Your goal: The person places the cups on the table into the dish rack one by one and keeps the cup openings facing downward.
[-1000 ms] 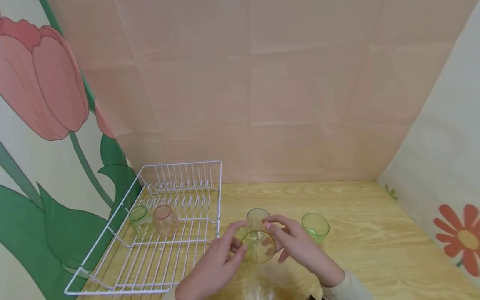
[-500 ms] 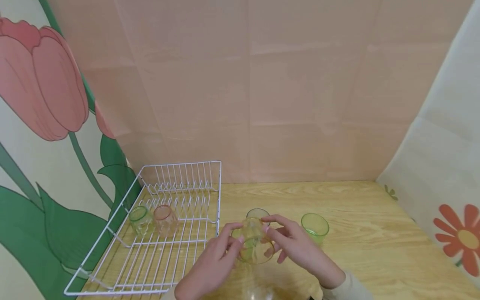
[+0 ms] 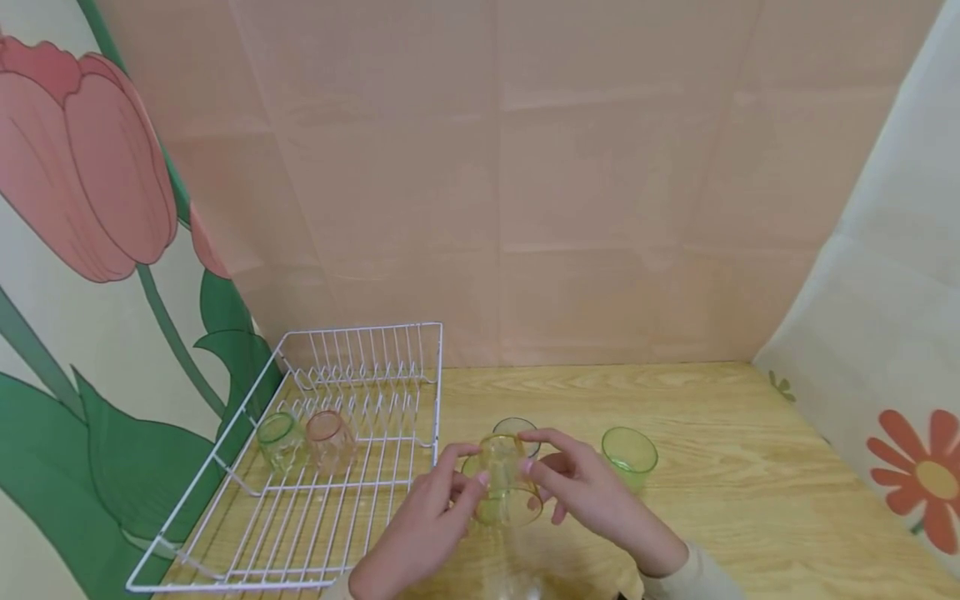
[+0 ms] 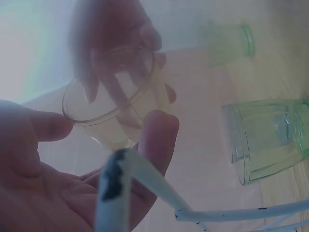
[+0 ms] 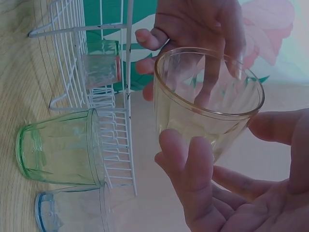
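A clear yellow glass [image 3: 501,467] is held above the table between both hands. It is tilted, its narrow base up and away and its wide rim toward me. My left hand [image 3: 431,512] grips it from the left with thumb and fingers. From the right, my right hand [image 3: 592,492] holds it with thumb and forefinger near the base. In the right wrist view, a green glass [image 5: 60,147] and a bluish glass [image 5: 72,210] stand upright on the table nearby. Both are partly hidden behind the held glass and hands in the head view.
Another green glass [image 3: 630,454] stands upright to the right. A white wire dish rack [image 3: 330,483] sits at the left. In it are a green glass [image 3: 281,442] and a pink glass [image 3: 330,442]. A pinkish covering [image 3: 495,183] rises behind the table.
The yellow glass has been tipped between the hands: its base has swung upward into view and its rim has turned down. Both hands stay almost in place.
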### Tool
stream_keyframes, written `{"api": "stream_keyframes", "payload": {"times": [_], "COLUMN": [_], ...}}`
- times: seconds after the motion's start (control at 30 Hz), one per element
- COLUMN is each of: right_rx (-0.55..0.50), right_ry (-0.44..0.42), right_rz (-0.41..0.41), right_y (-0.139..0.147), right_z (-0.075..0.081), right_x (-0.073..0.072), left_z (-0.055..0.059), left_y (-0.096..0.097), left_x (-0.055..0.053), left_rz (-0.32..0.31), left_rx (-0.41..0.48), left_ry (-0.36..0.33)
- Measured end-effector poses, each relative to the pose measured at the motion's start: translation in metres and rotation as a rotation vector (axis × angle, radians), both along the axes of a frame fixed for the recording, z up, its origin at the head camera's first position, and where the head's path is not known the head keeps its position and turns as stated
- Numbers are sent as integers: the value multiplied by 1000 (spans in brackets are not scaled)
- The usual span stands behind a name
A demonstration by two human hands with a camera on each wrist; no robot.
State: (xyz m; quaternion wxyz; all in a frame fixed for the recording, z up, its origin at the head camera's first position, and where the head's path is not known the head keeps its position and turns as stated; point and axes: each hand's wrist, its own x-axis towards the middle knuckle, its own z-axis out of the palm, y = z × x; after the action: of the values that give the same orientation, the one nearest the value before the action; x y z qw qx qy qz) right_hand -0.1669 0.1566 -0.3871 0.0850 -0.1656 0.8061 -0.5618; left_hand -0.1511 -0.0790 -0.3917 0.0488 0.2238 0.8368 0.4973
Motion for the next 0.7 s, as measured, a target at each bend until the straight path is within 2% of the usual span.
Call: {"api": "stream_keyframes", "payload": {"times": [0.13, 0.37, 0.7], "right_rx": [7, 17, 3], "right_ry": [10, 22, 66], "right_rz": [-5, -11, 4], "right_y": [-1, -1, 0], "right_z": [0, -1, -5], "right_x": [0, -1, -2], "left_z": [0, -2, -2], "left_y": [1, 3, 3], "left_x": [0, 2, 2], "left_rz": [12, 19, 13], "left_rx": [-36, -74, -76], "left_ry": [6, 71, 60]}}
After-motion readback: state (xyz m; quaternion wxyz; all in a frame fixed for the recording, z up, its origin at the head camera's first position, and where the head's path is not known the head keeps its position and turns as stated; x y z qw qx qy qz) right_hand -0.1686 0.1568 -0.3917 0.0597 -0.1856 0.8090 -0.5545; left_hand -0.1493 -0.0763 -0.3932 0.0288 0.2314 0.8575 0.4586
